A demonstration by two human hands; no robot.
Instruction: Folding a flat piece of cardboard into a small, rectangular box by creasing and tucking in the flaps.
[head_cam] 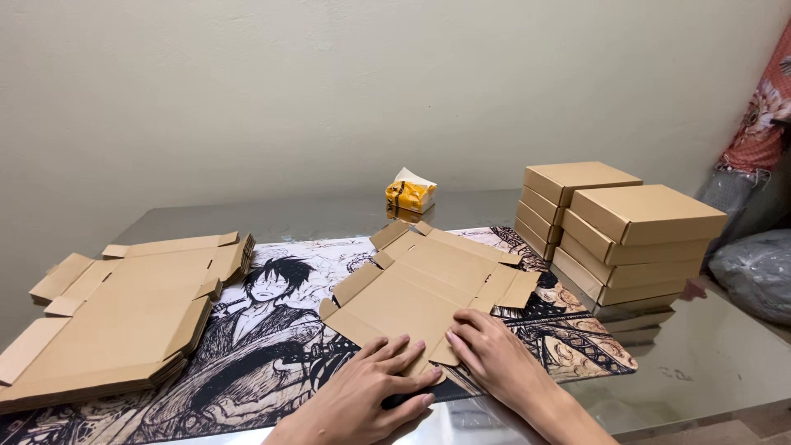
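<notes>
Here both hands lie open, the left hand (371, 387) and right hand (494, 358) pressing the near edge of the flat cardboard box (424, 288) on the printed mat (272, 354); firm, even pressure should keep creases straight.

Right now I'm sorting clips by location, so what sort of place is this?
Probably a home packing spot rather than a factory: a glass-topped table against a plain wall, an illustrated desk mat, a stack of flat cardboard blanks, and folded boxes piled at the right.
</notes>
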